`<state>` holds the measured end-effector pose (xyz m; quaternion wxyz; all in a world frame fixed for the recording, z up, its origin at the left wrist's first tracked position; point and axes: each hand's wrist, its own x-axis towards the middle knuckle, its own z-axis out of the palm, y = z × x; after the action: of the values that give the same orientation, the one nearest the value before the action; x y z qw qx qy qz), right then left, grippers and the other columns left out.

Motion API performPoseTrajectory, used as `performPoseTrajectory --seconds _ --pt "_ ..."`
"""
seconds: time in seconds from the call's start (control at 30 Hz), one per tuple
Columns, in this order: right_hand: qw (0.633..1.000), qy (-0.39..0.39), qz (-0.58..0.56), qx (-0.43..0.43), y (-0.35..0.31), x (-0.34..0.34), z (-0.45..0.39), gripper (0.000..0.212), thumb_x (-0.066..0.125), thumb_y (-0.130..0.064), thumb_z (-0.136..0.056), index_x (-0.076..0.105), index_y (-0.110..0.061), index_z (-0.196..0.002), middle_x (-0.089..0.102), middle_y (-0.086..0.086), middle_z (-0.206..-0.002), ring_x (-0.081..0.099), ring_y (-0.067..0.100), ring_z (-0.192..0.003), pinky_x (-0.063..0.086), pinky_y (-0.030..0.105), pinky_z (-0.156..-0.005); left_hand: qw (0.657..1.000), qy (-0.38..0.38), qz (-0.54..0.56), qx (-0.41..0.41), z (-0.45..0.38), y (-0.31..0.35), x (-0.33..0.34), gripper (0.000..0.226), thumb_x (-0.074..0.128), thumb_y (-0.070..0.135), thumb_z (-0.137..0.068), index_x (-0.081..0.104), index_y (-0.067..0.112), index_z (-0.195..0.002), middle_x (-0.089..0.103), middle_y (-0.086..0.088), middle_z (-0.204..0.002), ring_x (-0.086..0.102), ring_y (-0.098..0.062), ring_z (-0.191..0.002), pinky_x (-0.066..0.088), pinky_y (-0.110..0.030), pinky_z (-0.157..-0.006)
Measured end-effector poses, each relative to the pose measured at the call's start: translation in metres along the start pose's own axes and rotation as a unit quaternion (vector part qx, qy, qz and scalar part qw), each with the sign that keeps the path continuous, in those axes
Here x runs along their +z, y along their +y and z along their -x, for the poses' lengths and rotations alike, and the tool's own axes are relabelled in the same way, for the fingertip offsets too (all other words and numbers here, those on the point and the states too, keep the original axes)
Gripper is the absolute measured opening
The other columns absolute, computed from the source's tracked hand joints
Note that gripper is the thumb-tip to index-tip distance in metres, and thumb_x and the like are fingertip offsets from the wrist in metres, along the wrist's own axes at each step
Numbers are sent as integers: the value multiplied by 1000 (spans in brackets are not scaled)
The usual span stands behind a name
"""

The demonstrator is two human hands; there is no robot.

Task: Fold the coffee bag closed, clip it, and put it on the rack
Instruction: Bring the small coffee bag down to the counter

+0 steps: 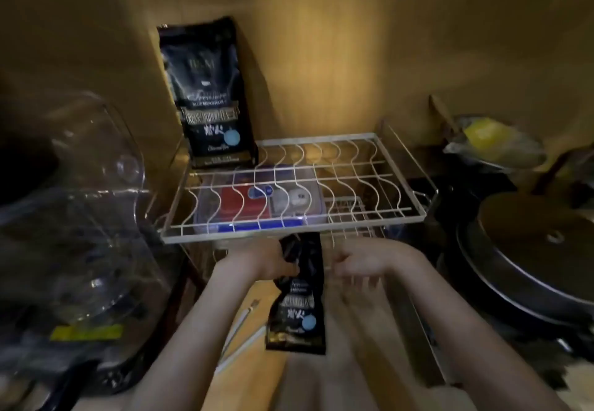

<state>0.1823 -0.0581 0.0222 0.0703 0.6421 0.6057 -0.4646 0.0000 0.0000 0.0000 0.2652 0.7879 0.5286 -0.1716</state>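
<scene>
A black coffee bag (300, 307) with gold print and a pale blue dot hangs just below the front edge of the white wire rack (289, 233). My left hand (273, 259) grips its upper part from the left. My right hand (363, 259) hovers just right of the bag, blurred, fingers curled and apart from it. A second, taller black coffee bag (209, 95) stands upright on the rack's back left corner against the wall. No clip is visible.
A clear box with a blue rim (257, 204) lies under the rack's top shelf. Clear plastic containers (80, 217) crowd the left. A dark pan with a lid (530, 250) sits at the right, with a yellow packet (485, 137) behind it.
</scene>
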Motion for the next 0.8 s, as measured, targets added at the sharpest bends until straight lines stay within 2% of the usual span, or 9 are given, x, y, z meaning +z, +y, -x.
performPoseTrajectory --seconds 0.1,0.23,0.3,0.4,0.47,0.5,0.57,0.7,0.8 --pt "999 -22 -16 35 13 31 -18 27 47 -19 -89 54 -7 -112 63 17 -99 61 26 -83 48 28 -55 999 -39 -1 -11 -13 -11 33 56 54 56 -75 54 19 -117 61 -10 -119 56 -29 -106 48 -37 -89" --pt "998 -8 -52 36 39 71 -44 9 51 -13 -85 57 -11 -91 59 11 -77 58 23 -65 47 25 -45 997 -44 30 -51 -18 -20 78 60 60 43 -78 45 8 -124 53 -15 -128 50 -31 -116 45 -39 -93" --pt "996 10 -82 30 48 90 -56 4 56 -9 -82 55 -13 -83 59 13 -80 55 20 -63 46 26 -51 997 -35 39 -64 -19 -25 96 61 64 37 -77 41 5 -123 53 -17 -127 51 -33 -114 46 -41 -90" --pt "992 48 -111 16 61 117 -71 23 65 -9 -77 57 -6 -98 60 16 -98 53 20 -84 43 29 -71 996 -2 64 -63 -21 -28 120 52 67 26 -73 42 3 -113 58 -21 -114 55 -37 -104 47 -42 -78" --pt "985 90 -149 9 67 132 -78 25 68 -10 -74 56 -9 -96 59 11 -96 53 20 -88 44 32 -77 992 58 95 -63 -20 -31 134 48 67 20 -72 42 4 -110 59 -22 -108 56 -39 -100 48 -45 -77" --pt "977 120 -176 12 71 139 -82 22 70 -10 -72 54 -16 -86 58 9 -91 54 20 -86 45 33 -76 988 91 109 -58 -21 -32 140 44 65 17 -73 43 3 -108 59 -23 -106 57 -40 -99 48 -46 -76" --pt "959 182 -215 29 70 150 -84 34 71 -7 -70 44 -27 -69 58 6 -81 56 20 -75 46 33 -69 982 140 116 -50 -20 -34 148 35 62 13 -75 45 3 -105 59 -22 -105 57 -39 -97 48 -46 -75" --pt "932 213 -292 28 71 167 -88 39 63 9 -73 38 -19 -63 51 4 -60 54 12 -44 46 32 -48 982 156 96 -41 -17 -38 154 34 65 14 -75 46 1 -101 59 -21 -105 58 -39 -95 46 -44 -72" --pt "935 221 -278 -16 76 170 -88 39 58 10 -77 37 -18 -61 49 4 -60 57 14 -47 50 35 -54 980 170 100 -32 -12 -42 158 33 69 19 -73 43 6 -89 63 -21 -99 59 -41 -91 44 -43 -66"
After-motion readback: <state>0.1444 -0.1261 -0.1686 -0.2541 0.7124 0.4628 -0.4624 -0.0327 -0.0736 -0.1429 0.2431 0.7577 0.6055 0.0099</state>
